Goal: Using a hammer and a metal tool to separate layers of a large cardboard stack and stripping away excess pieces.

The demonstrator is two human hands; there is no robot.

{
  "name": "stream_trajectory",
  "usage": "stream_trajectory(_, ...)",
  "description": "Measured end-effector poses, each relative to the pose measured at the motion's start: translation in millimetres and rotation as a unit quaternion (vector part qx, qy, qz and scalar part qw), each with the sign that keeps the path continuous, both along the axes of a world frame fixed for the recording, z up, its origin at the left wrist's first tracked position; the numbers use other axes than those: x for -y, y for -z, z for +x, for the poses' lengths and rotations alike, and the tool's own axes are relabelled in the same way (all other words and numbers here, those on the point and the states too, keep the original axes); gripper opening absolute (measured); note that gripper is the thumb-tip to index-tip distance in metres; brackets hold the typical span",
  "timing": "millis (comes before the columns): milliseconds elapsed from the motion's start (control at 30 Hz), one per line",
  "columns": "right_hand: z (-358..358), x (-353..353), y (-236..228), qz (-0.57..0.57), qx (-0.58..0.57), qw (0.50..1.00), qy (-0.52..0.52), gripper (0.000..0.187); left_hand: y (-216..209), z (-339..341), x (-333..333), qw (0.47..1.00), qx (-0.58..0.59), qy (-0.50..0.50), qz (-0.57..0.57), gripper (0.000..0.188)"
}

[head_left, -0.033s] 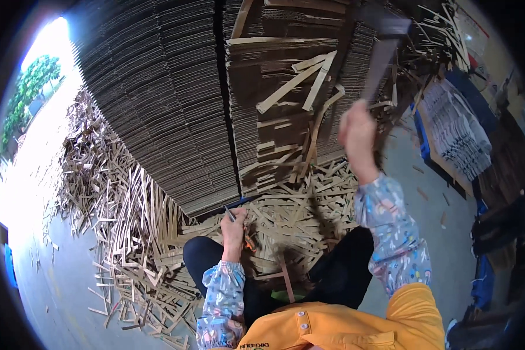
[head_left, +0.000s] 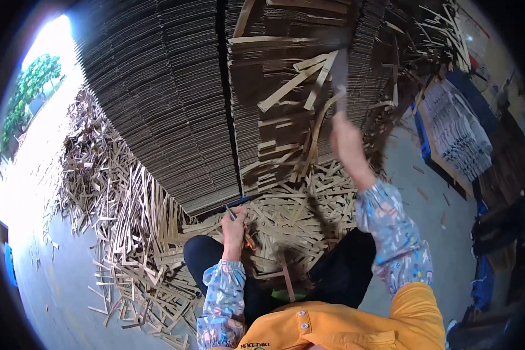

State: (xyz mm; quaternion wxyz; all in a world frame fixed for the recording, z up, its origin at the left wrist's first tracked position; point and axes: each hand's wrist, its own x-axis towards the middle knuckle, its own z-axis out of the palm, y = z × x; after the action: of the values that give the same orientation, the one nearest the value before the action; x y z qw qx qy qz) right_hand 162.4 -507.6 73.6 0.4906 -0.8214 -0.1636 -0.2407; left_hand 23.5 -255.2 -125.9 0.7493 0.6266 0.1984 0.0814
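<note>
My right hand [head_left: 349,146] is raised at the right of the stack, closed round the handle of a hammer [head_left: 340,79]. The hammer is smeared by motion, and its head lies over the upper cardboard. My left hand [head_left: 233,232] is low before the stack, closed on what look like orange-handled pliers [head_left: 251,240], with a grey metal tip poking out above the fingers. Behind both hands rises a tall stack of cardboard sheets [head_left: 157,105]. Loose cardboard strips [head_left: 297,84] hang from its torn right part.
Cut cardboard strips [head_left: 151,233] lie heaped on the floor at the left and between my knees. At the right, a blue-edged pallet [head_left: 424,137] carries stacked pale sheets [head_left: 458,131]. Grey floor [head_left: 405,169] shows between it and the stack.
My right hand has moved slightly left, and the hammer has swung left over the hanging strips. My left hand stays in place.
</note>
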Motion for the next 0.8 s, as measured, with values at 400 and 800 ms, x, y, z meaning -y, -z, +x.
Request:
stream_trajectory(400,-17.7,-28.0,-34.9,0.159,0.001,0.984,-0.085,0.048,2.8,1.1,-6.7,1.0,-0.015,-0.007,0.009,0.013)
stream_trajectory(800,-18.8,-19.1,-81.6,0.204,0.005,0.977,-0.063,0.048,0.8,-3.1,-12.4,0.999,-0.023,-0.003,-0.028,0.015)
